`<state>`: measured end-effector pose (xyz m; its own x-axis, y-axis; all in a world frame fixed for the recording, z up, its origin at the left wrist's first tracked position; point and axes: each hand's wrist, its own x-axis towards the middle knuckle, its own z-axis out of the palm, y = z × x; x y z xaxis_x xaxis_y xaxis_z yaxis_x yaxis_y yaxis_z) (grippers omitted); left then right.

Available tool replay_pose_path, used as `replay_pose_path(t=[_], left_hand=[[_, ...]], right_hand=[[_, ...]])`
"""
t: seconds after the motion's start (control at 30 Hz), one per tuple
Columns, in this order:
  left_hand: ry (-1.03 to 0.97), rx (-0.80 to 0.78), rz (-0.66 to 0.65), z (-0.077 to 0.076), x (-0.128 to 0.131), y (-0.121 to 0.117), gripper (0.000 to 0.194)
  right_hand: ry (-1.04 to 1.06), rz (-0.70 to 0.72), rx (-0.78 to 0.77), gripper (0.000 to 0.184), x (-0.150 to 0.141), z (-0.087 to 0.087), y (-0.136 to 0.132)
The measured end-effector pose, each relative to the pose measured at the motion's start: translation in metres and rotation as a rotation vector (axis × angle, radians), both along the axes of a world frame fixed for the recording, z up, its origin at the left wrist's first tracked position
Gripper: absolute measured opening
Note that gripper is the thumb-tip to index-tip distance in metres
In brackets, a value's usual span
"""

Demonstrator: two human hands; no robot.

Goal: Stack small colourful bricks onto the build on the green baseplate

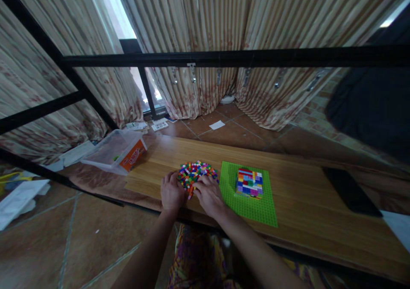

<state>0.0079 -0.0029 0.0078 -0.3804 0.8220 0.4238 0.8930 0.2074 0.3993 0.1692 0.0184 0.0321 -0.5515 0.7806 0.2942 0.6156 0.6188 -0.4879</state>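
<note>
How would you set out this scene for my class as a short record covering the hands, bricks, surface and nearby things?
left hand: at the left edge of the brick pile; grip unclear
right hand: at the pile's near right side; grip unclear
loose bricks: small, many colours, heaped
baseplate: green, right of the pile
built block: multicoloured, on the baseplate
surface: wooden board
left end: clear plastic box with orange label
right end: flat dark object

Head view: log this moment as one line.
left hand: at brick pile; right hand: at brick pile; brick structure: on green baseplate
</note>
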Motion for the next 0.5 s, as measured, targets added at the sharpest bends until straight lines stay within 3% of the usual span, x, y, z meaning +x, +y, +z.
replay_pose_path(t=[0.3,0.5], left_hand=[[0.004,-0.001,-0.006,0.001,0.000,0.000,0.033],[0.005,0.010,0.007,0.000,0.000,0.000,0.032]], right_hand=[[-0.039,0.050,-0.004,0.018,0.012,0.002,0.005],[-0.044,0.046,0.019,0.006,0.011,0.002,0.007]])
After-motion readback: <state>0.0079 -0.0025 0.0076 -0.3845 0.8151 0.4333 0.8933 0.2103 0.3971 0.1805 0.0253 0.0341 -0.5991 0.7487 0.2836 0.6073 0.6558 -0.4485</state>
